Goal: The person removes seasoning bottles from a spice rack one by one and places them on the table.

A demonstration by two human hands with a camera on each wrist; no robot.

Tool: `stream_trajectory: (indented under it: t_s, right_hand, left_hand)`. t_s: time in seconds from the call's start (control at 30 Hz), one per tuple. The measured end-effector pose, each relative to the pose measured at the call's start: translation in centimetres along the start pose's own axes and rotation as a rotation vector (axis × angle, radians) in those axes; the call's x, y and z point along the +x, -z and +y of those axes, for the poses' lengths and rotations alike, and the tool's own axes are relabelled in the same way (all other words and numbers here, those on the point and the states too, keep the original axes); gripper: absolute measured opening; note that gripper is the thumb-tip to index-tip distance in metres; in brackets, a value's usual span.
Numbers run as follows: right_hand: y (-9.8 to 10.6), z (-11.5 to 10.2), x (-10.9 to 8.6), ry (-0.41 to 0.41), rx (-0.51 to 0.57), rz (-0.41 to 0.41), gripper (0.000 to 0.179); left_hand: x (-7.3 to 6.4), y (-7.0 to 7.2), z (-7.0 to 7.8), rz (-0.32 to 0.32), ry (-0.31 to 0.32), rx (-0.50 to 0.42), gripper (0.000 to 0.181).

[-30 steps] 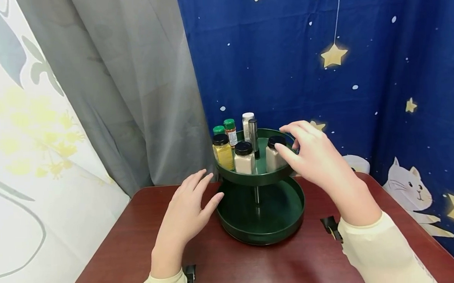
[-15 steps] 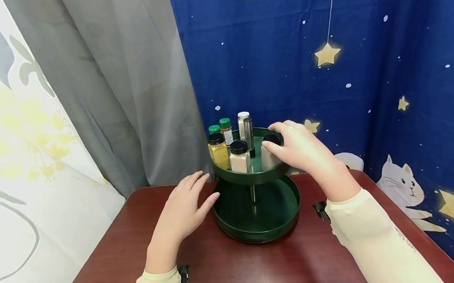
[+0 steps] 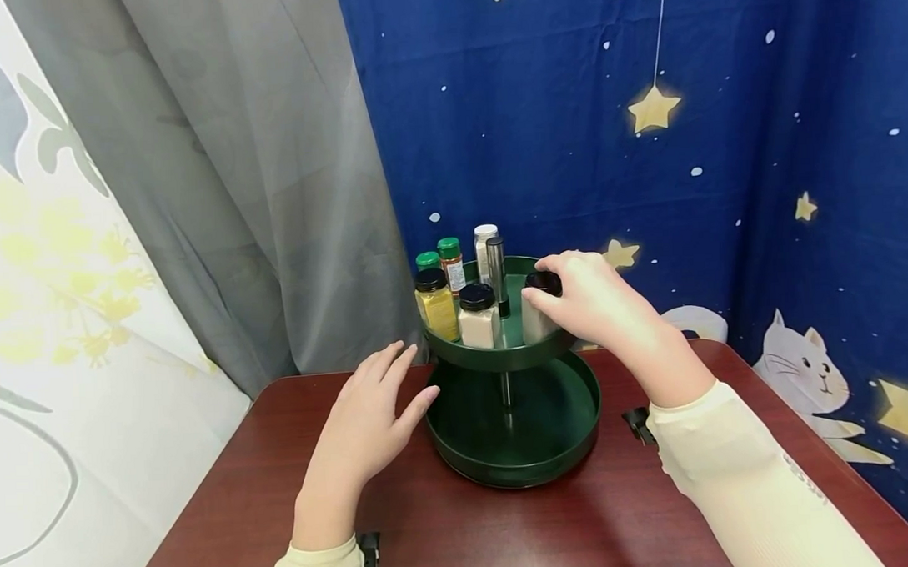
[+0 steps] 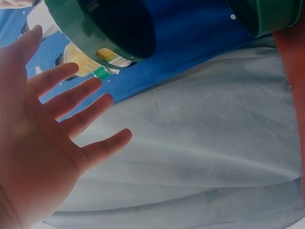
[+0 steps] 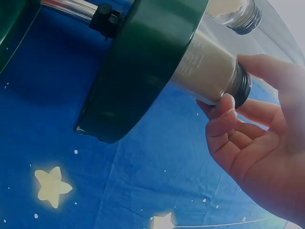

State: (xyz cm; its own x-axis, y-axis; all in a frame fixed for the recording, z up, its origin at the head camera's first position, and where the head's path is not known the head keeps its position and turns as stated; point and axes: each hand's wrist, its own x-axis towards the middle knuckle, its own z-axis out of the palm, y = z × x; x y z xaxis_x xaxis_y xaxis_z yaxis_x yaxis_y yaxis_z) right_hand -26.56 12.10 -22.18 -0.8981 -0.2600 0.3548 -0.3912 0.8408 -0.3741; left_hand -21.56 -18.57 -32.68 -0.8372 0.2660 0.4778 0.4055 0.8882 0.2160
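Green tray rim (image 3: 496,360) and post (image 3: 495,269) stand near the jar (image 3: 538,322) the right grip (image 3: 591,294) holds, the left grip (image 3: 370,418) spread wide.

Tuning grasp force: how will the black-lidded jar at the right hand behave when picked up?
The jar is probably stiff: its see-through walls show straight sides. Likely somewhat heavy for its size, as pale contents fill much of it. Taller than wide, it might tip if the right hand pushes its lid.
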Motion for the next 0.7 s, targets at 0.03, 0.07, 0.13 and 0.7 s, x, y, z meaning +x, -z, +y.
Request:
stream_trajectory:
  t_s: [0.03, 0.07, 0.13, 0.7]
  right_hand:
    - [-0.04, -0.01, 0.02, 0.000, -0.001, 0.003, 0.049]
    - [-0.08, -0.02, 0.04, 0.000, -0.001, 0.006, 0.048]
    - [-0.17, -0.07, 0.03, -0.007, 0.006, 0.009, 0.049]
    - [0.20, -0.63, -0.10, -0.057, 0.042, 0.022, 0.052]
  left_hand:
    - [-0.01, 0.02, 0.00, -0.004, 0.002, 0.002, 0.069]
    - [-0.03, 0.02, -0.01, -0.007, 0.003, 0.003, 0.070]
    - [-0.06, -0.05, -0.06, -0.022, 0.009, 0.011, 0.071]
    - [-0.29, -0.72, -0.42, -0.077, 0.047, 0.027, 0.073]
